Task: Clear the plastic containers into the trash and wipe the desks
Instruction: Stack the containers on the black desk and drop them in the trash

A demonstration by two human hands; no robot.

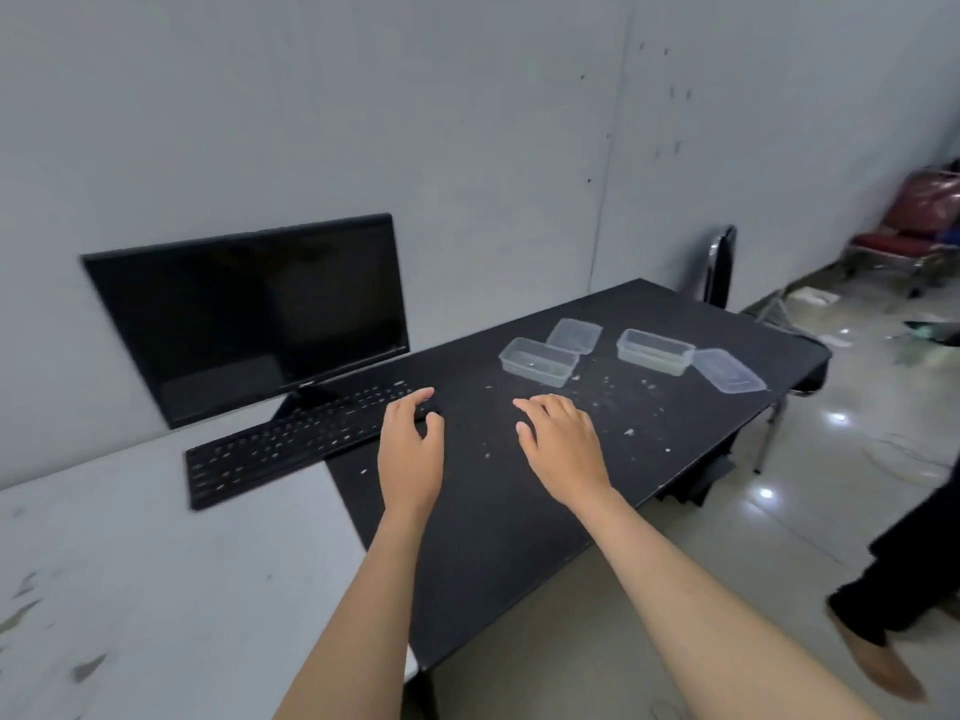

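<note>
Clear plastic containers (538,362) and their lids (574,335) are lying open among crumbs on the black desk (493,511), not yet cleared. Both hands, left hand (410,449) and right hand (563,446), are reaching over it with relaxed fingers and holding nothing, probably to collect them.

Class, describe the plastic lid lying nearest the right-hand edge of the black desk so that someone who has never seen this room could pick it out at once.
Start at the black desk right of the monitor. Four clear plastic pieces lie across its far part among crumbs. The lid is the rightmost one, beside a deep tub; unlike the two tubs it is flat and shallow, and unlike the other lid it lies nearest the desk's right edge.
</note>
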